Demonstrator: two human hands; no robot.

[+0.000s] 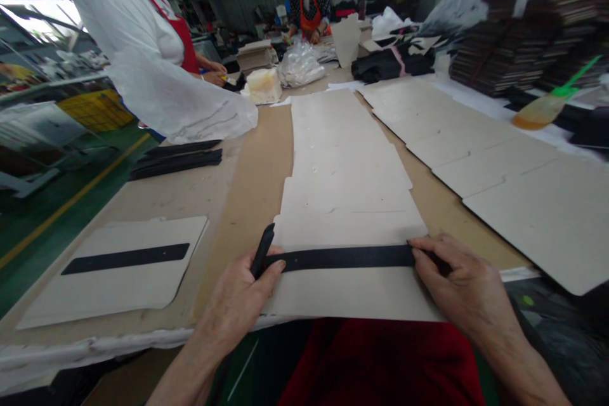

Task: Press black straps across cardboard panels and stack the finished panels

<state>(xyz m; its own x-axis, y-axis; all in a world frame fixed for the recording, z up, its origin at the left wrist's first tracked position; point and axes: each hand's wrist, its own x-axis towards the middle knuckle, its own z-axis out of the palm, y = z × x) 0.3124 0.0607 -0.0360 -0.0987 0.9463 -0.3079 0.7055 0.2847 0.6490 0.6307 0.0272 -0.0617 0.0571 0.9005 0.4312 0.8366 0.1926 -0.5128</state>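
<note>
A flat black strip [349, 257] lies across the nearest of several overlapping off-white boards [352, 292], close to the table's front edge. My left hand [247, 282] pinches the strip's left end between thumb and fingers. A narrow black piece [263, 250] stands up out of the same hand; whether it is more strips I cannot tell. At the strip's other end, my right hand [454, 273] grips the corner with thumb and forefinger. The strip is stretched straight between both hands.
On the left, another board [128, 298] bears a black strip [126, 259], with a stack of black strips [176, 162] behind. More boards [537, 203] overlap on the right, near a bottle of amber liquid [542, 111]. A co-worker in white sleeves [143, 63] stands at the left; another person [309, 6] works farther back.
</note>
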